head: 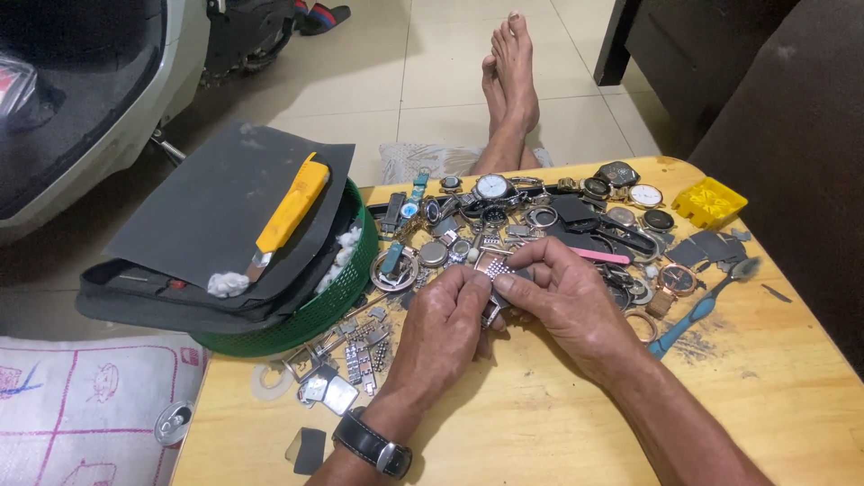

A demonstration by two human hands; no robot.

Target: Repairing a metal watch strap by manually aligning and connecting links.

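My left hand (441,328) and my right hand (562,297) meet over the middle of a low wooden table (765,378). Together they pinch a small rose-gold square watch case (492,264), fingertips on both sides of it. A short piece of metal band hangs under the case between the hands. A dark strap watch (373,445) is on my left wrist. Just beyond the hands lies a heap of watches and watch parts (540,211).
A green basket (337,292) at the left holds dark abrasive sheets, a yellow utility knife (290,207) and cotton. A blue toothbrush (702,310) and a yellow parts box (709,202) lie right. Metal band links (355,355) sit left. My bare feet (508,76) rest beyond the table.
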